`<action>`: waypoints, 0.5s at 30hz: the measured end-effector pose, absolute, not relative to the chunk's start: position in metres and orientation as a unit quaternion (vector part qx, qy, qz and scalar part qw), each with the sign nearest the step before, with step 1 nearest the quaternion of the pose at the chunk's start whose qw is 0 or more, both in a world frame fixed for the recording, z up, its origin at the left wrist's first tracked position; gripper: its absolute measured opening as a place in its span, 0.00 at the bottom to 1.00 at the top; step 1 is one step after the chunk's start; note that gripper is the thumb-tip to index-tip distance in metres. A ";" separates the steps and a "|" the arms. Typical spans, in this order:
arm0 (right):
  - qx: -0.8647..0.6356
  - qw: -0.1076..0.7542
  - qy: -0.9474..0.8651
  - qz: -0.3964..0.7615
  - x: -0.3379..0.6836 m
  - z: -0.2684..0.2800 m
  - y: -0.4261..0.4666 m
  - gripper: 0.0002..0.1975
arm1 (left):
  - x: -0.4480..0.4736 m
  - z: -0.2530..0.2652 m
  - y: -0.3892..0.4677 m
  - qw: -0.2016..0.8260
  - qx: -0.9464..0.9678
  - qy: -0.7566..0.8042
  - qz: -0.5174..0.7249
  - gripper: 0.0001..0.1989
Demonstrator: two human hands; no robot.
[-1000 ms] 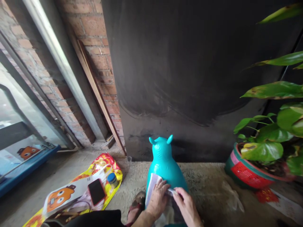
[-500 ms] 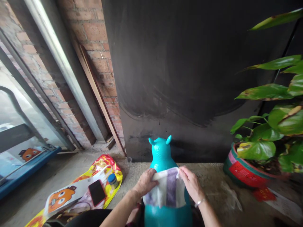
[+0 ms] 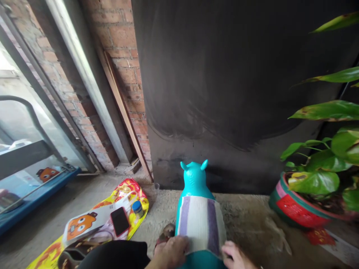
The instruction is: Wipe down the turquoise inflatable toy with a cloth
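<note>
**A:** Down at the bottom edge, where are my fingers?

**B:** Your left hand [image 3: 171, 252] has its fingers [image 3: 179, 244] curled over the lower left corner of a striped cloth [image 3: 201, 224], pinching it. Your right hand [image 3: 235, 257] is partly cut off by the frame; its fingers [image 3: 227, 249] are bent onto the cloth's lower right corner, pressing or gripping it. I cannot tell which.

**A:** And the cloth itself?

**B:** It is white with two purple stripes, spread flat over the back of a turquoise inflatable animal toy [image 3: 195, 179]. The toy stands upright on the concrete floor [image 3: 246, 220], straight ahead of you, its two small ears pointing up and its head facing away, toward a dark wall [image 3: 230, 82].

**A:** What lies around it?

**B:** To your left, on the floor, lies a yellow and red printed bag [image 3: 123, 192] with an orange cartoon face. A dark phone [image 3: 120, 221] lies on it, and a small bottle with a blue cap [image 3: 137, 207] stands just beside the phone. Behind them a wooden plank [image 3: 123, 112] leans against a brick wall [image 3: 120, 45]. To your right, well apart from the toy, is a red and green pot [image 3: 294, 209] with a large-leaved green plant [image 3: 325, 160].
</note>
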State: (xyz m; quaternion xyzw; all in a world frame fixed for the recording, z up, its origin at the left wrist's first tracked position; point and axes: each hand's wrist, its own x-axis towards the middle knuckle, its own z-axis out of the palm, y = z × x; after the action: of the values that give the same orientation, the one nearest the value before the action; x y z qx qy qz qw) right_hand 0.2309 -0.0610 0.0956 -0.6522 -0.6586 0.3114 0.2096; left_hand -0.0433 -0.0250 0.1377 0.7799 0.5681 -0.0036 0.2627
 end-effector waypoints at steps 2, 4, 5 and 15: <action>-0.648 0.193 -0.657 0.332 0.231 0.083 -0.061 0.21 | -0.045 0.130 -0.032 0.260 0.754 0.604 0.004 0.10; -0.663 0.231 -0.648 0.296 0.225 0.088 -0.048 0.29 | -0.042 0.133 -0.028 0.248 0.737 0.627 0.037 0.13; -0.675 0.255 -0.637 0.270 0.219 0.093 -0.039 0.32 | -0.040 0.135 -0.024 0.244 0.734 0.631 0.053 0.14; -0.761 0.189 -0.615 0.085 0.148 0.019 0.015 0.30 | -0.007 0.057 0.009 0.290 0.727 0.614 0.102 0.41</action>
State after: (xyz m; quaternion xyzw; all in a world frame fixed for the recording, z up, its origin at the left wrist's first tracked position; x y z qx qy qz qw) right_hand 0.1484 0.0150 0.0195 -0.7606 -0.6154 0.0845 0.1887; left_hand -0.0072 0.0095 0.0567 0.7274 0.6137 0.1018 0.2896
